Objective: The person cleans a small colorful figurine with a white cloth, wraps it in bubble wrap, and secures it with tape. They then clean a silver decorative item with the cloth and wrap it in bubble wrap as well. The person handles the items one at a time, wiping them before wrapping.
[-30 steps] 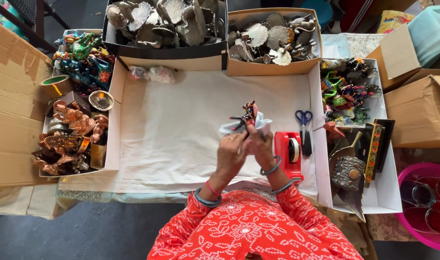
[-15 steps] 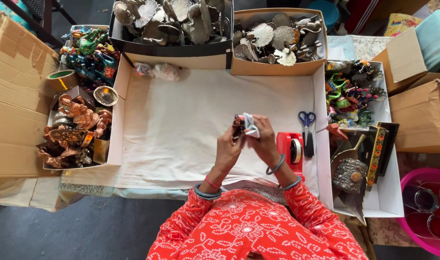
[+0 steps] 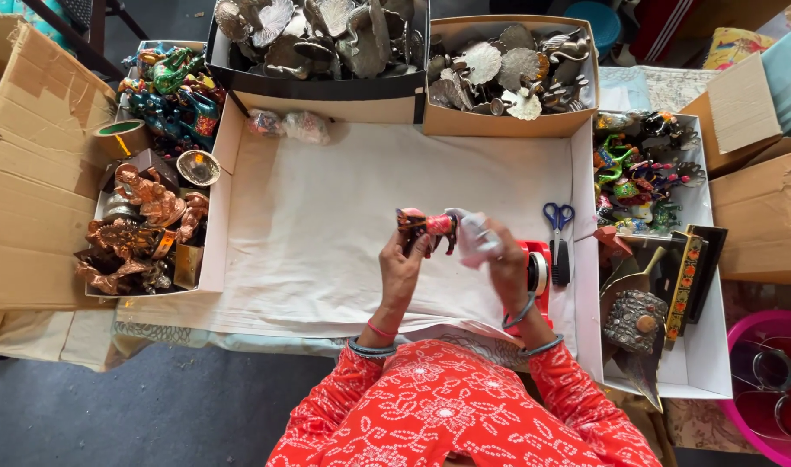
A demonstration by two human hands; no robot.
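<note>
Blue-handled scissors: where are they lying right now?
In the head view, the blue-handled scissors lie on the white sheet right of centre, beside the red tape dispenser, just right of the right hand.

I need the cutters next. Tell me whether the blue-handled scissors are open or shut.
Shut. The scissors lie flat on the white sheet, blades together pointing toward the person, beside the red tape dispenser; neither hand touches them.

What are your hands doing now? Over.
Left hand holds small painted figurine. Right hand presses white cloth to it. Red tape dispenser and scissors close beside, not blocking.
</note>
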